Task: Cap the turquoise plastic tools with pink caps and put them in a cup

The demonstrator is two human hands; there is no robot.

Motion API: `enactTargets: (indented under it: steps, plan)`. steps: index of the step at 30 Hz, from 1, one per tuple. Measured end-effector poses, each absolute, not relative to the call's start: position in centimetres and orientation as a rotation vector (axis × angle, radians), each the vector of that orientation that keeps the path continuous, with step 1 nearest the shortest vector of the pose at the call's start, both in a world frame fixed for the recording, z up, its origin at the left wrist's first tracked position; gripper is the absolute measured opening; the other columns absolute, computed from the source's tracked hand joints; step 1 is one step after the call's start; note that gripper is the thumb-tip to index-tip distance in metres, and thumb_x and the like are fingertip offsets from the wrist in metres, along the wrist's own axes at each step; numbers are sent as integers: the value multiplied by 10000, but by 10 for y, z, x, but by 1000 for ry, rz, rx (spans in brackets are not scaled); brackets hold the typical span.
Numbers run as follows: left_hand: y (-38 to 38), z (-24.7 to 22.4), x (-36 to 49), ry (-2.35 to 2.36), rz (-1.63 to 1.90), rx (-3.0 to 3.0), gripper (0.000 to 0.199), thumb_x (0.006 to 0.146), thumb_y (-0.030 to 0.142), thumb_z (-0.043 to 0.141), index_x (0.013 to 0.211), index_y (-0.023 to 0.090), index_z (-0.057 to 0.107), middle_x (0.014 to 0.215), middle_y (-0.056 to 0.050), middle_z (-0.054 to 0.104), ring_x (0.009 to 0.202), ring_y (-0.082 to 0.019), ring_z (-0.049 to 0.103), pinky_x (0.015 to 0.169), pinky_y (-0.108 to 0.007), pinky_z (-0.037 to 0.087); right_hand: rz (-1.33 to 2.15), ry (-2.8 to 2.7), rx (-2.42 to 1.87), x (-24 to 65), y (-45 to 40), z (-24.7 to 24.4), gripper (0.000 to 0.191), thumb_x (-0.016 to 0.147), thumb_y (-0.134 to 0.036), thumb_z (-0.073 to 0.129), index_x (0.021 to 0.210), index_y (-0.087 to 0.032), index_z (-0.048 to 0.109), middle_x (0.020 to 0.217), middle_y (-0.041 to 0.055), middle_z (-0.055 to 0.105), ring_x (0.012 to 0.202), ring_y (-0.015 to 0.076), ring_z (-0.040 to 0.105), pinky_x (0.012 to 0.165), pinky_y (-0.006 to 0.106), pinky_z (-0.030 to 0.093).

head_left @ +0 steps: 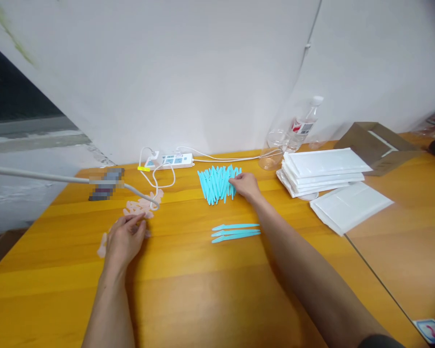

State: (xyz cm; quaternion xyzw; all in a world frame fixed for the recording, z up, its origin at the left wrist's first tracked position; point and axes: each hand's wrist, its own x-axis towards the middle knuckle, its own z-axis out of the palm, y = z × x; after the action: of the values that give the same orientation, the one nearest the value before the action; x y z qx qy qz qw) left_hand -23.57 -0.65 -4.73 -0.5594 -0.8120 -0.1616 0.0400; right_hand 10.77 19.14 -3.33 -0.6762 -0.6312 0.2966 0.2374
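A heap of slim turquoise sticks shaped like eyebrow razors [213,183] lies in the middle of the table. At its right edge is my right hand [245,186], thumb and fingers pinched on one razor's end. Nearer to me, three more turquoise razors [235,233] lie side by side, roughly level. On the left, small translucent pinkish pieces [136,207] are scattered in a loose pile. My left hand [126,237] rests just in front of that pile, its fingers drawn together; whatever may be between them is hidden. More of these pieces lie beside and partly behind it.
A white cable [58,177] crosses above the left pile, near a blurred phone-like object [107,183]. Along the wall are a power strip [172,160], a clear jar [271,150] and a bottle [302,128]. White padded envelopes [322,162] and a cardboard box [380,145] stand right.
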Motion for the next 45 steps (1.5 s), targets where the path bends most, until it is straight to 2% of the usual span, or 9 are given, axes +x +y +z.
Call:
enactTargets:
  steps: [7, 10, 15, 19, 22, 29, 34, 37, 45]
  plan:
    - [1, -46, -224, -2331, -382, -1700, 326, 892, 429, 514, 962, 233, 765, 1107, -78, 702, 986, -309, 629, 869, -417, 470, 1100, -1780, -1354, 160, 135, -18, 251, 838, -290, 540, 1050, -200, 640, 697, -9, 668, 593, 139, 592, 553, 223, 423]
    - [2, -43, -216, -2335, -464, -1872, 294, 881, 441, 546, 901, 220, 738, 1050, -67, 717, 947, -267, 652, 881, -378, 474, 890, -1997, -1319, 181, 113, -26, 264, 883, -317, 554, 1072, -218, 709, 760, 14, 667, 680, 157, 596, 636, 257, 441]
    - [3, -39, -191, -2495, -593, -2063, 284, 897, 436, 536, 968, 210, 694, 922, -46, 731, 815, -208, 680, 771, -309, 501, 614, -2225, -1166, 185, 96, -48, 296, 924, -307, 565, 1156, -206, 717, 916, 77, 652, 847, 193, 595, 779, 305, 456]
    - [6, -39, -161, -2322, -705, -2315, 314, 936, 441, 490, 1007, 211, 692, 1016, -53, 719, 916, -201, 672, 836, -297, 495, 569, -2349, -1078, 177, 89, -49, 294, 980, -306, 480, 1099, -188, 722, 886, 86, 642, 852, 190, 584, 790, 297, 438]
    - [7, -41, -147, -2259, -682, -2398, 305, 939, 422, 495, 1027, 210, 696, 998, -53, 704, 865, -192, 668, 794, -296, 501, 671, -2416, -1124, 174, 86, -42, 355, 1018, -315, 395, 1012, -184, 725, 837, 74, 664, 774, 165, 594, 732, 271, 417]
    - [5, -45, -138, -2264, -843, -2487, 255, 939, 387, 519, 1006, 229, 708, 1006, -47, 698, 894, -183, 666, 805, -289, 508, 847, -2371, -1167, 171, 82, -29, 342, 995, -352, 435, 962, -198, 738, 887, 72, 729, 742, 158, 613, 667, 244, 384]
    - [5, -47, -128, -2180, -796, -2512, 293, 926, 406, 555, 1125, 234, 686, 1027, -55, 685, 919, -192, 649, 827, -318, 507, 896, -2380, -1121, 165, 78, -28, 344, 989, -358, 438, 902, -205, 734, 848, 58, 727, 706, 150, 598, 647, 239, 363]
    - [5, -50, -130, -2125, -814, -2515, 268, 925, 403, 559, 1037, 240, 740, 1012, -67, 686, 924, -200, 649, 827, -329, 515, 887, -2388, -1116, 164, 76, -28, 338, 989, -349, 439, 866, -207, 720, 814, 46, 716, 676, 138, 577, 634, 237, 345]
    - [4, -42, -116, -2149, -1203, -2716, 248, 944, 335, 549, 1094, 235, 720, 1072, -63, 731, 948, -177, 684, 852, -294, 535, 946, -2400, -1029, 160, 72, -24, 370, 997, -360, 427, 830, -184, 706, 759, 51, 692, 646, 129, 541, 636, 242, 337]
